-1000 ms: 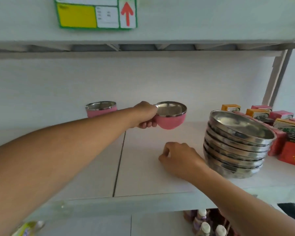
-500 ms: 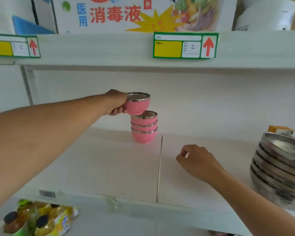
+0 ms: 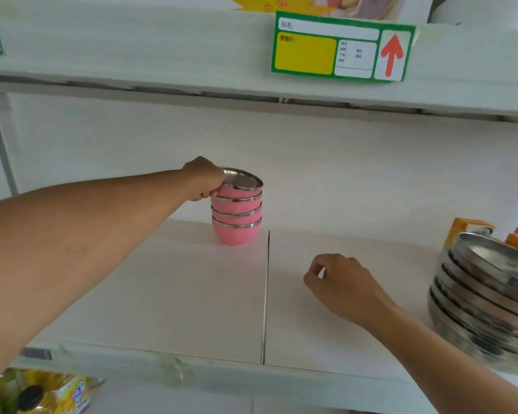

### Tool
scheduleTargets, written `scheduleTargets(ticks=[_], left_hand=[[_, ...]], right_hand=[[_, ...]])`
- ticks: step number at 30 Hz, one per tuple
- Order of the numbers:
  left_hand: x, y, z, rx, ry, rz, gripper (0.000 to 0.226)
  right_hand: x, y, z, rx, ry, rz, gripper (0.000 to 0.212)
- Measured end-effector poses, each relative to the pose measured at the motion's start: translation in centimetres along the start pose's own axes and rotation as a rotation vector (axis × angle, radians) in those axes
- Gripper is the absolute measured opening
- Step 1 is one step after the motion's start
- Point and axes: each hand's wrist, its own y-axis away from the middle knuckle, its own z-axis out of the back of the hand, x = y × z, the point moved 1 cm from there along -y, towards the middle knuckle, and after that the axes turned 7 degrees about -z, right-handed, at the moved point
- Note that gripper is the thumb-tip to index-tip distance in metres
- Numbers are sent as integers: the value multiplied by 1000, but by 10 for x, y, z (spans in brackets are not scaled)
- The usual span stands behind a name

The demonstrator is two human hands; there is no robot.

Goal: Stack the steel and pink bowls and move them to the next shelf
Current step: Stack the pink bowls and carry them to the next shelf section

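The left hand (image 3: pixel 205 177) is reaching out over the shelf (image 3: pixel 162 294) and gripping the top pink bowl (image 3: pixel 240 186). Its fingers are curling tight around the bowl's left side and rim. That bowl is sitting in a pile of pink bowls (image 3: pixel 237 216), four in all, each one nesting in the one below. The pile is standing upright near the back of the shelf, just left of the thin dark seam (image 3: pixel 265 294). Each bowl is showing pink on the outside and shiny steel on the rim and inside. The top bowl is looking empty.

The right hand (image 3: pixel 341 285) is resting low over the shelf, right of the seam. Its fingers are curling in loosely, holding nothing.

A pile of steel bowls (image 3: pixel 488 297) is sitting at the far right, well apart from the pink pile.
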Motion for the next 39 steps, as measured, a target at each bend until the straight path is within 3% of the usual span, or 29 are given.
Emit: scheduleTargets(ticks=[5, 12, 16, 18, 22, 25, 29, 36, 38, 39], left_hand=[[20, -12, 2, 8, 10, -54, 36], [76, 9, 19, 15, -45, -113, 63], [129, 33, 19, 125, -77, -198, 48], [147, 39, 18, 159, -88, -226, 48], [162, 42, 5, 231, -82, -313, 82], [156, 36, -7, 253, -65, -384, 100], [137, 24, -18, 311, -130, -428, 109], [115, 6, -30, 360, -351, -374, 100], [108, 3, -38, 354, -339, -352, 81], [107, 3, -44, 350, -291, -358, 60]], right_hand=[[2, -7, -10, 4, -19, -6, 20], [23, -21, -24, 35, -61, -2, 17], [37, -39, -31, 60, -165, 21, 17], [44, -54, -33, 83, -215, 50, 42], [60, -84, -34, 102, -277, 81, 96], [64, -107, -37, 105, -255, 98, 112], [60, -136, -44, 166, -124, 113, 117], [62, -188, -44, 250, 93, 288, 119], [66, -200, -47, 277, 95, 358, 111], [67, -206, -50, 291, 77, 393, 104]])
